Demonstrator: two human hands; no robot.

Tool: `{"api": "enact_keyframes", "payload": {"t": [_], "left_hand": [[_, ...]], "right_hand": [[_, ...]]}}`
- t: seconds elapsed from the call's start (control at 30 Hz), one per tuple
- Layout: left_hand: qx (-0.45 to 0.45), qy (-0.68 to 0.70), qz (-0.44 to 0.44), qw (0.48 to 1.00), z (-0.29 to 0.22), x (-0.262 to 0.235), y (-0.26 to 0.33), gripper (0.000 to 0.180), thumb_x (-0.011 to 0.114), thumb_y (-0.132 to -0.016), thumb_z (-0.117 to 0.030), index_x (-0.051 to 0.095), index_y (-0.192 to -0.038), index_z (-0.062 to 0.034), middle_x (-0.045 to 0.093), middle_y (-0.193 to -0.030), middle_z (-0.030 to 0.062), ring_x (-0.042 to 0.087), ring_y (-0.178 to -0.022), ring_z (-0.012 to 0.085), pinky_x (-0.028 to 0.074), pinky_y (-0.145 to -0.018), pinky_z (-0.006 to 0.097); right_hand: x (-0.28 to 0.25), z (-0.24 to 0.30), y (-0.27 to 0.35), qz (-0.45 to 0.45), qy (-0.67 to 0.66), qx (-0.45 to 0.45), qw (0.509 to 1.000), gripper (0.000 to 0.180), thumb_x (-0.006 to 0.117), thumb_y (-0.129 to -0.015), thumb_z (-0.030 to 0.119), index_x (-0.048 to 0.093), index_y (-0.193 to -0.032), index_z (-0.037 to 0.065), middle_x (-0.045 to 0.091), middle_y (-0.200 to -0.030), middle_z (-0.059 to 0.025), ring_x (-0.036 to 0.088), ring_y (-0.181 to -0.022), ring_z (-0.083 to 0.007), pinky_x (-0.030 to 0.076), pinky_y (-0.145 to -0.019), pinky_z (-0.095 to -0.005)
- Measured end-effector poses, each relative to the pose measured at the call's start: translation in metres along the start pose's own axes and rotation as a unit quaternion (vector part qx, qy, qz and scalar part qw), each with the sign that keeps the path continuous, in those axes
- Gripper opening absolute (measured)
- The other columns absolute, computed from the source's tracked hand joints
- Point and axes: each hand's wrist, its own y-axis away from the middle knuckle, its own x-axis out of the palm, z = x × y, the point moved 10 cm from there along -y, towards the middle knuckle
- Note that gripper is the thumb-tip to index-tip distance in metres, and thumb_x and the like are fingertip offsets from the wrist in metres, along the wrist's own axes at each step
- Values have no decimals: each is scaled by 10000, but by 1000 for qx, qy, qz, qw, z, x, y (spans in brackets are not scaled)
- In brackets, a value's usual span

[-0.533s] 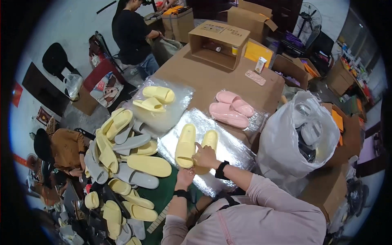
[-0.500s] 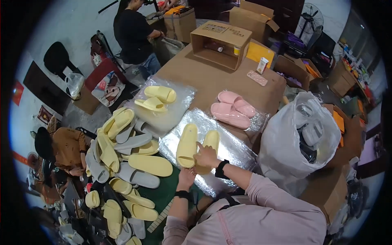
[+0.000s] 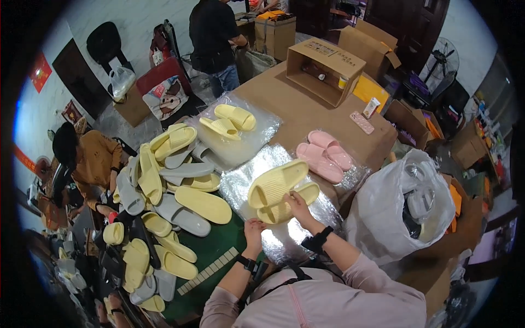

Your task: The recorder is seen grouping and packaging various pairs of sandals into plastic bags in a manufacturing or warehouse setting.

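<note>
Two pale yellow slide slippers are lifted at a slant over a stack of shiny clear plastic bags. One yellow slipper lies farther from me, its ribbed strap toward the left. The other yellow slipper is nearer and partly overlapped by it. My right hand pinches the nearer slipper at its side. At the strap end, my left hand has its fingers closed on the nearer slipper's edge. Beyond them, a bagged yellow pair rests on more plastic, and a bagged pink pair lies to the right.
Loose yellow and grey slippers are heaped at the left on a green surface. At the right stands a white sack of bagged footwear. An open cardboard box sits at the back. Two other people are beyond the table and at far left.
The two slippers, upright side by side before, are now tilted to the right and brought together, one overlapping the other. My right hand has shifted to the nearer slipper's side. The view has turned slightly.
</note>
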Motion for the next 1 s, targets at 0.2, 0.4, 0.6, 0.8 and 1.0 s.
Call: {"api": "enact_keyframes", "payload": {"t": [0.2, 0.4, 0.6, 0.8, 1.0], "left_hand": [[149, -585, 497, 623, 71, 92, 90, 508, 519, -869, -369, 442, -1255, -48, 418, -1316, 228, 386, -1219, 402, 287, -1017, 528], [269, -845, 245, 392, 15, 51, 62, 641, 558, -786, -535, 437, -1337, -230, 280, -1435, 186, 163, -1331, 437, 51, -1035, 638], [264, -850, 242, 387, 19, 29, 55, 604, 606, -805, -391, 417, -1337, -177, 342, -1384, 211, 287, -1272, 423, 230, -1027, 551], [273, -680, 226, 641, 3, 30, 33, 245, 486, -812, -76, 620, -1016, -60, 597, -983, 180, 552, -835, 350, 444, -756, 447], [379, -588, 178, 692, -33, 70, 50, 192, 527, -864, -146, 652, -947, -26, 633, -895, 133, 564, -814, 320, 448, -774, 400]], "right_hand": [[-39, 12, 42, -1, -212, 60, 975, 199, 465, -946, 230, 493, -1073, 78, 579, -980, -34, 568, -888, -130, 461, -767, -263], [-58, -11, 91, 14, -291, 114, 950, 290, 453, -947, 266, 482, -1154, 65, 587, -1088, -61, 585, -935, -156, 473, -819, -284], [-51, -34, 130, 101, -258, 220, 935, 372, 417, -958, 320, 500, -1189, 40, 606, -1084, -66, 593, -942, -149, 477, -841, -289], [-54, -46, 149, 86, -262, 259, 926, 367, 440, -948, 292, 504, -1159, -2, 626, -1037, -104, 640, -854, -153, 546, -739, -270], [-47, -62, 178, 82, -253, 368, 891, 329, 514, -916, 303, 577, -1000, -8, 654, -887, -89, 638, -739, -166, 544, -685, -276]]}}
